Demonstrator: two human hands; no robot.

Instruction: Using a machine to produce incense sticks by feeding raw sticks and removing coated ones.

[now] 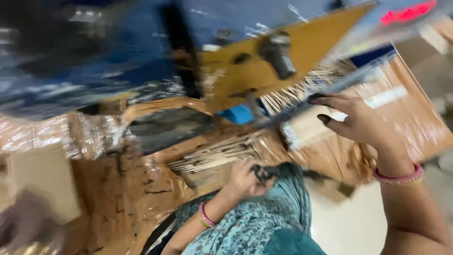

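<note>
Frame's motion-blurred. Your right hand [363,120] is spread open, blackened fingertips on a long bluish bar [325,92] above a bundle of thin pale sticks [306,130]. Your left hand [247,179] is curled around a small black lump [262,173], just beside loose sticks [212,156] lying on the brown surface [141,189].

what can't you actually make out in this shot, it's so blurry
Head view only:
- Left hand: a dark lump in its fingers; motion blur hides what it is.
- Right hand: long flat strip under the fingers, smeared; its kind is unclear.
- Thin sticks: streaked, uncountable.
- Yellow board: top cut by the edge.
- Blue shape upper left: blur only.
</note>
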